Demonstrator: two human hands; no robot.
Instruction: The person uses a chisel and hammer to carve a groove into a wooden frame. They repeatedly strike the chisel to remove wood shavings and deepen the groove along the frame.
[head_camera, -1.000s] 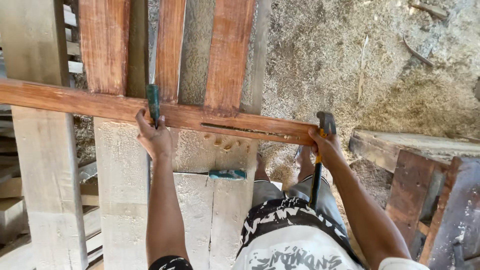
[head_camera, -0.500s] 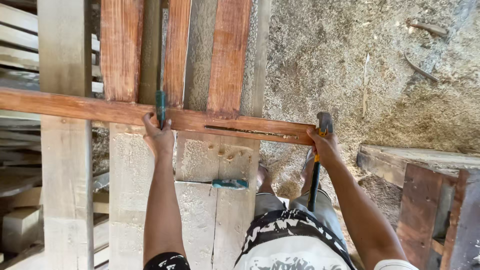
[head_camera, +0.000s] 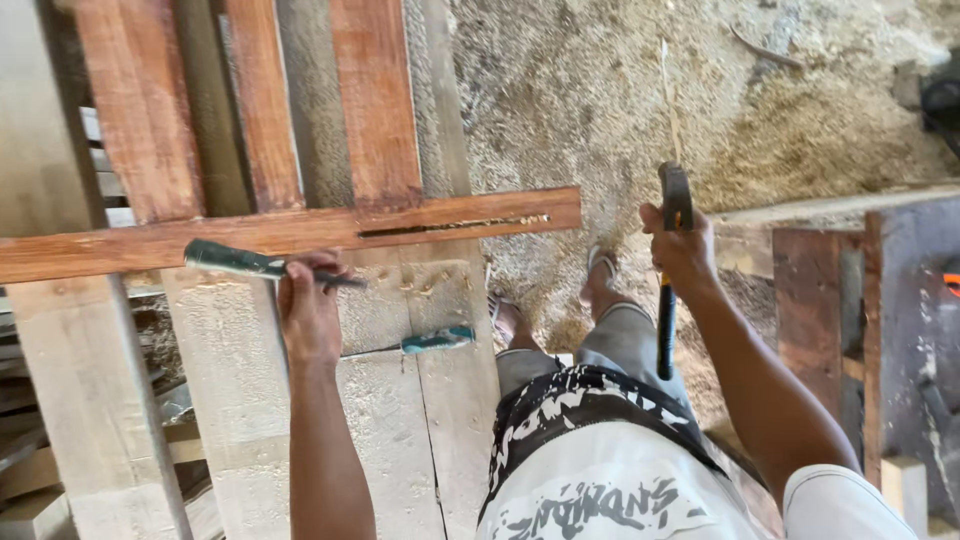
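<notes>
Chisel (head_camera: 262, 265) with a dark green handle lies level in your left hand (head_camera: 310, 312), handle end pointing to 9 o'clock and blade to 3 o'clock. Your fingers curl shut around its middle, so that stretch of the tool is hidden; the blade tip is thin and hard to make out against the pale workbench plank (head_camera: 400, 420). The tool sits just below the reddish crosspiece (head_camera: 300, 232), which runs from 9 to 3 o'clock and carries a long narrow slot (head_camera: 455, 225) near its right end. Whether the chisel touches that wood you cannot tell.

Your right hand (head_camera: 682, 250) is at 2 o'clock, fingers closed tight on a hammer (head_camera: 670, 270) held upright: the dark head sticks out above the fist, and the black handle hangs down past your wrist. Three red boards (head_camera: 375, 100) run up toward 12 o'clock and are cut off by the top edge. A small teal tool (head_camera: 437, 340) lies on the bench near 6 o'clock of the slot; its shape is unclear. Sawdust-covered ground (head_camera: 640, 90) fills the upper right.
</notes>
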